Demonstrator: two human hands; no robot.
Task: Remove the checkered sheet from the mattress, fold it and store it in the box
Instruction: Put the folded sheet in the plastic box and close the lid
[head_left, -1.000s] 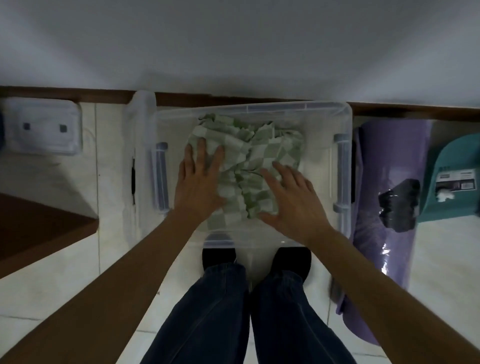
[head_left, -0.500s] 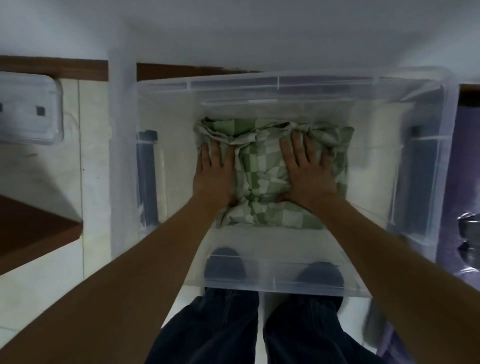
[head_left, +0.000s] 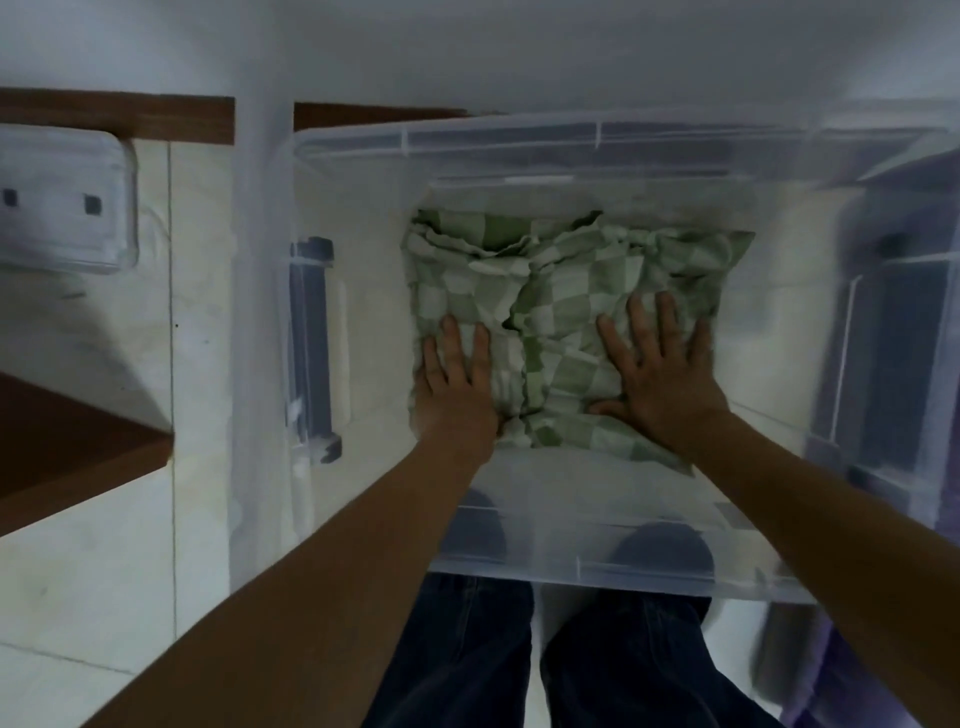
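Note:
The green-and-white checkered sheet (head_left: 566, 291) lies as a rumpled folded bundle on the bottom of the clear plastic box (head_left: 519, 143), which stands on the tiled floor against the wall. My left hand (head_left: 457, 384) presses flat on the bundle's near left part, fingers straight. On the near right part my right hand (head_left: 660, 374) presses down flat with fingers spread. Both forearms reach over the box's near rim.
The box's clear lid (head_left: 260, 312) leans upright at its left side. A white plastic container (head_left: 62, 208) sits on the floor at far left, with a brown wooden corner (head_left: 67, 441) below it. Purple material (head_left: 893, 364) shows through the box's right wall. My legs and feet stand at the near rim.
The view has dropped closer over the box. Both hands slid back toward me on the sheet, from its middle to its near part, still pressing flat.

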